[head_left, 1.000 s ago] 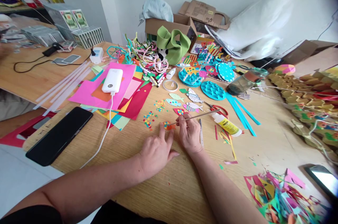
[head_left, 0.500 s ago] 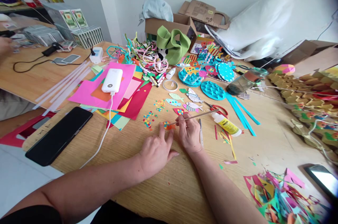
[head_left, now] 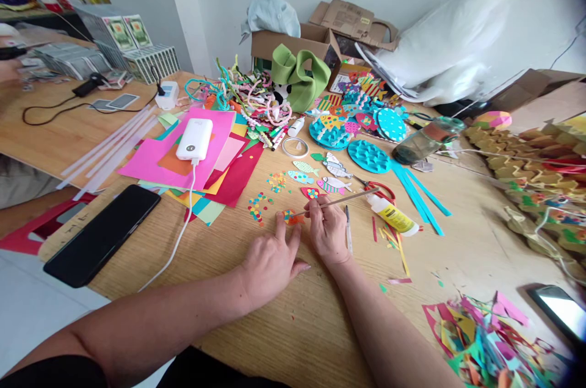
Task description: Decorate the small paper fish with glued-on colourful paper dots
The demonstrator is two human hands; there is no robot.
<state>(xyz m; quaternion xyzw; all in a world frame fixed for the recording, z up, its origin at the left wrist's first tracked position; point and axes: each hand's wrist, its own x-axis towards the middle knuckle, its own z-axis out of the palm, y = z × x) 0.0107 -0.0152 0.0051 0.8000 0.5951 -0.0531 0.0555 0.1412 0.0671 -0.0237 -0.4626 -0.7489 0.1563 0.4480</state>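
On the wooden table lies a small orange paper fish (head_left: 293, 217) with coloured dots on it. My left hand (head_left: 271, 263) rests with fingers apart, its fingertips at the near edge of the fish. My right hand (head_left: 327, 229) is closed around a thin wooden stick (head_left: 350, 197), whose tip touches the fish. Left of the fish are loose paper dots (head_left: 259, 208) and a second small heap of dots (head_left: 276, 182). Further back lie a red paper fish (head_left: 312, 192), a blue dotted fish (head_left: 300, 177) and a striped fish (head_left: 333, 185). A pen (head_left: 348, 229) lies beside my right hand.
Rightward are a glue bottle (head_left: 394, 216), red-handled scissors (head_left: 382, 190), blue paper strips (head_left: 419, 202) and a glass jar (head_left: 428, 141). Paper scraps (head_left: 499, 339) are piled front right. To the left lie a phone (head_left: 103, 235) and a white power bank (head_left: 195, 139) on coloured paper (head_left: 137, 162).
Both my hands, the stick and the orange fish look almost unchanged. At the far left edge, another person's hand has shifted slightly.
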